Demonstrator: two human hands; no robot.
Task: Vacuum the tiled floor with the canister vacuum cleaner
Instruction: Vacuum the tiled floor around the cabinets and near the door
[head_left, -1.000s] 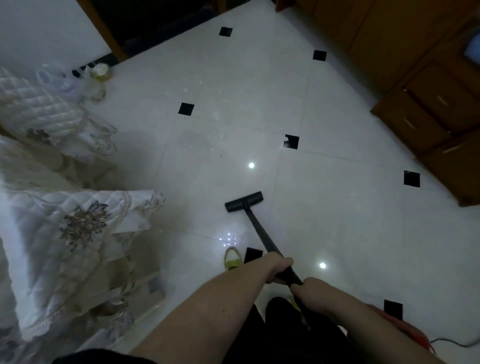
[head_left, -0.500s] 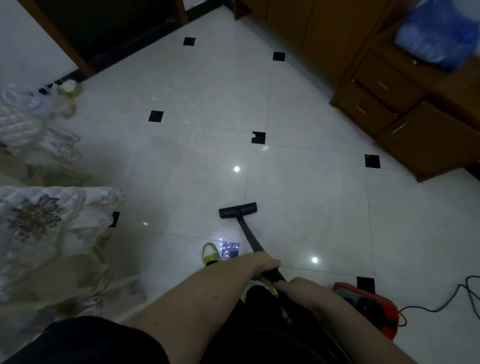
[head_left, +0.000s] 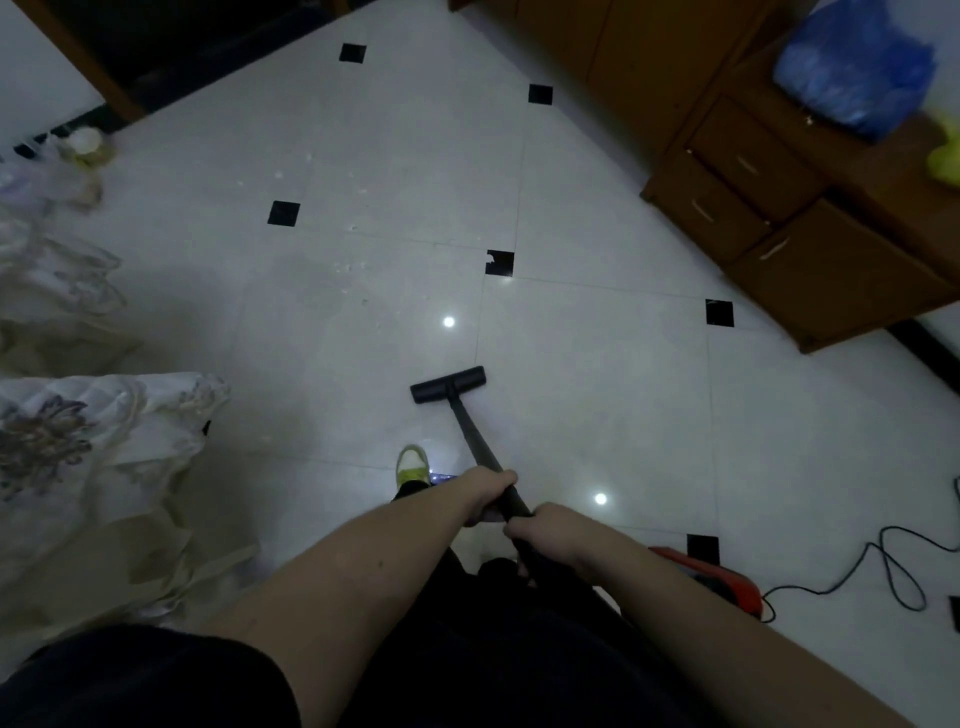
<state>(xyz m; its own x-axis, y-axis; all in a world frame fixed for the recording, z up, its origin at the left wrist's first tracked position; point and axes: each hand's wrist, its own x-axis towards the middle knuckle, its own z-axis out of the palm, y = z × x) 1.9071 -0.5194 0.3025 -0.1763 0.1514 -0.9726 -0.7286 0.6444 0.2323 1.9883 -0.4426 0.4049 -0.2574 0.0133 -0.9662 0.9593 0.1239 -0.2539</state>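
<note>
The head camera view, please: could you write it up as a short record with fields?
floor: glossy white tiled floor with small black squares
tool: black floor nozzle flat on a tile, on a black wand
left hand: left hand grips the wand, ahead of the right
right hand: right hand grips the wand
canister: red canister vacuum body, beside the right arm
debris: pale crumbs beyond the nozzle

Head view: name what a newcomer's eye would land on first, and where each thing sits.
First, the black vacuum wand running up the middle, left hand and right hand both gripping it, its floor head flat on the white tiled floor. Next, the red canister at lower right with its cord, and the blue bag atop the wooden cabinet.
</note>
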